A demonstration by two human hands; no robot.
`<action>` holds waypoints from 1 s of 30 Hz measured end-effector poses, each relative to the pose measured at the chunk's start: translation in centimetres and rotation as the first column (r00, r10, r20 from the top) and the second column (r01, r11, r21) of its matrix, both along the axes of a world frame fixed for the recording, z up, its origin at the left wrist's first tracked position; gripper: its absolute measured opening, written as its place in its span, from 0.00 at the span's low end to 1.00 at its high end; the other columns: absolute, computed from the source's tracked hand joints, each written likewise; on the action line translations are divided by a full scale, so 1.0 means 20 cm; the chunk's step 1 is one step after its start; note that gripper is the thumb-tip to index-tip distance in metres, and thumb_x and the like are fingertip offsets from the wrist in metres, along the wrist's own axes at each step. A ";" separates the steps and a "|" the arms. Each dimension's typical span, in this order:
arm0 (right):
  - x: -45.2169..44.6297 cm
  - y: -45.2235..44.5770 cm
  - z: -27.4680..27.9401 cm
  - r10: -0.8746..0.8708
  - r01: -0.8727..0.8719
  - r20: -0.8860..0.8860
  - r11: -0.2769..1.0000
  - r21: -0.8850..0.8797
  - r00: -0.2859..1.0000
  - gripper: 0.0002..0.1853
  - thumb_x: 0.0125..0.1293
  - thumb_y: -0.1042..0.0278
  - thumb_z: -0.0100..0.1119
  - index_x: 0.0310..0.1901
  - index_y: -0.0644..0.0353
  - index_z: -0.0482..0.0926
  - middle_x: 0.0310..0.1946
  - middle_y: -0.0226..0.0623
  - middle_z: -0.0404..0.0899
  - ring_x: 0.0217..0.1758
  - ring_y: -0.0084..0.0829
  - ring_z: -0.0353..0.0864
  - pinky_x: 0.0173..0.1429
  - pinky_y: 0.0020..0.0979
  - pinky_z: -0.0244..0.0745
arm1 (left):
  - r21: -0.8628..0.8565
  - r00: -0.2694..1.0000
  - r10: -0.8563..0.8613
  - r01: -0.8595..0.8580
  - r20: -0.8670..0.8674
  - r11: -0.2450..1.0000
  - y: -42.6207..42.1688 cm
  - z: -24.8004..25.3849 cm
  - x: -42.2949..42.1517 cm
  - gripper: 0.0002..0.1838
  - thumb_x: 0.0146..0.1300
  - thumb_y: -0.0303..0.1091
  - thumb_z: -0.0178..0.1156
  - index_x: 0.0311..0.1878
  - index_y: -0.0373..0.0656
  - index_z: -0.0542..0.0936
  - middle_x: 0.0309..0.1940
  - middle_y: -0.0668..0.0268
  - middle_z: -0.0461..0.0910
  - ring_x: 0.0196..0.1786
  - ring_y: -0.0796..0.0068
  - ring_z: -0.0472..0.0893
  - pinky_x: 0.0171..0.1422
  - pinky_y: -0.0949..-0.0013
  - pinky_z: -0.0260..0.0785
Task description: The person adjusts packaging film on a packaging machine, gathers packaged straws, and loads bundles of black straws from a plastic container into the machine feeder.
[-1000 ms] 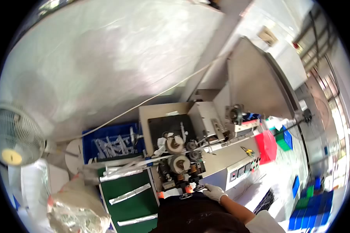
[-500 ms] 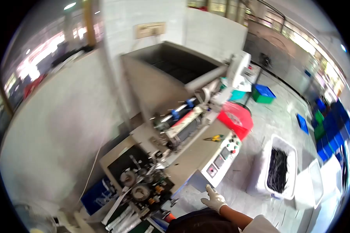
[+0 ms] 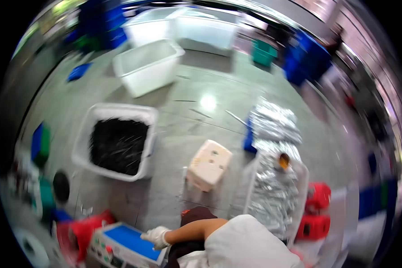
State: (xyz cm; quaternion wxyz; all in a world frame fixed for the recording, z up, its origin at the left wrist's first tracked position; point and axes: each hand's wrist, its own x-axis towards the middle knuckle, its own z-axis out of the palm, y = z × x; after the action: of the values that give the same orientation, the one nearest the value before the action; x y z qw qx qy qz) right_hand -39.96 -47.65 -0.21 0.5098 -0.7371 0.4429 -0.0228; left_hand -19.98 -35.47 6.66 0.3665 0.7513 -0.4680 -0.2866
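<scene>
My right hand (image 3: pixel 155 236), in a white glove, is at the lower left with its fingers apart, at the right part of a control box's blue top (image 3: pixel 131 240). Nothing shows in its grasp; whether the fingertips press on the surface is blurred. The bare forearm runs back to a white sleeve (image 3: pixel 254 243). My left hand is out of view.
A white tub (image 3: pixel 152 163) of black strips stands on the floor. Right of it are a pale stool (image 3: pixel 210 163) and a long bin (image 3: pixel 304 178) of silvery pieces, beside red containers (image 3: pixel 315 227). Empty white tubs (image 3: pixel 149 73) stand at the back.
The view has swung right, from the machine to the floor and bins. My right hand has gone from hanging in front of the control box to its blue top.
</scene>
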 end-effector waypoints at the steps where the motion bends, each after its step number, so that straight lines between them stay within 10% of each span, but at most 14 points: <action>1: -0.02 -0.02 0.00 -0.017 0.018 0.024 0.999 -0.034 1.000 0.37 0.53 0.61 0.64 0.66 0.53 0.65 0.52 0.49 0.78 0.56 0.47 0.80 0.55 0.45 0.77 | 0.035 0.994 -0.108 0.109 -0.030 0.993 -0.16 -0.04 -0.04 0.17 0.61 0.33 0.66 0.50 0.37 0.75 0.34 0.60 0.76 0.42 0.66 0.76 0.50 0.65 0.68; 11: -0.40 -0.22 -0.07 -0.636 0.657 -0.173 0.747 0.105 0.752 0.48 0.48 0.57 0.73 0.72 0.53 0.60 0.57 0.47 0.76 0.58 0.45 0.80 0.56 0.44 0.78 | 0.205 0.741 -0.625 0.670 -0.245 0.714 -1.09 -0.32 -0.32 0.17 0.59 0.33 0.68 0.47 0.36 0.76 0.33 0.58 0.76 0.43 0.63 0.76 0.52 0.65 0.68; 17: -0.27 -0.52 -0.05 -0.698 0.713 -0.148 0.690 0.125 0.701 0.47 0.49 0.58 0.72 0.71 0.55 0.59 0.56 0.51 0.76 0.58 0.48 0.79 0.57 0.44 0.77 | 0.110 0.583 -0.747 0.806 -0.319 0.582 -1.49 -0.50 -0.15 0.16 0.58 0.33 0.68 0.46 0.35 0.77 0.33 0.56 0.76 0.44 0.62 0.76 0.54 0.65 0.68; 18: -0.26 -0.56 -0.05 -0.712 0.723 -0.123 0.678 0.133 0.691 0.46 0.49 0.58 0.71 0.71 0.55 0.60 0.56 0.52 0.76 0.58 0.49 0.79 0.57 0.45 0.77 | 0.164 0.700 -0.644 0.706 -0.309 0.689 -1.53 -0.46 -0.17 0.10 0.51 0.29 0.69 0.34 0.36 0.79 0.27 0.56 0.76 0.38 0.57 0.78 0.51 0.61 0.71; 20: -0.31 -0.60 -0.04 -0.676 0.683 -0.102 0.714 0.157 0.730 0.43 0.56 0.55 0.65 0.71 0.56 0.56 0.61 0.55 0.71 0.61 0.54 0.75 0.59 0.46 0.74 | 0.278 0.714 -0.565 0.690 -0.413 0.668 -1.61 -0.39 -0.20 0.39 0.57 0.28 0.68 0.71 0.37 0.63 0.65 0.50 0.70 0.67 0.59 0.71 0.68 0.61 0.67; 22: -0.33 -0.60 -0.15 -0.753 0.752 -0.004 0.657 -0.048 0.658 0.46 0.56 0.47 0.63 0.73 0.55 0.54 0.67 0.54 0.65 0.68 0.50 0.68 0.67 0.44 0.68 | 0.291 0.718 -0.496 0.670 -0.489 0.683 -1.75 -0.42 -0.22 0.43 0.56 0.29 0.70 0.71 0.32 0.58 0.63 0.50 0.69 0.65 0.60 0.71 0.68 0.61 0.66; 30: -0.60 -1.11 -0.26 -0.741 0.737 -0.010 0.666 0.114 0.671 0.55 0.54 0.51 0.71 0.76 0.63 0.47 0.74 0.50 0.55 0.77 0.44 0.57 0.76 0.34 0.57 | 0.392 0.746 0.031 0.313 -0.665 0.865 -2.03 -0.88 -0.46 0.49 0.48 0.23 0.75 0.71 0.34 0.57 0.63 0.50 0.69 0.65 0.60 0.71 0.69 0.61 0.67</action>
State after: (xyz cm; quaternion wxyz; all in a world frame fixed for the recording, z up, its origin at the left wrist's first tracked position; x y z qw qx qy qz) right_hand -51.94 -69.92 -5.48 0.5043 -0.4651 0.6945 -0.2168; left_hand -29.09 -76.15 -11.01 0.2842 0.6315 -0.2819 -0.6641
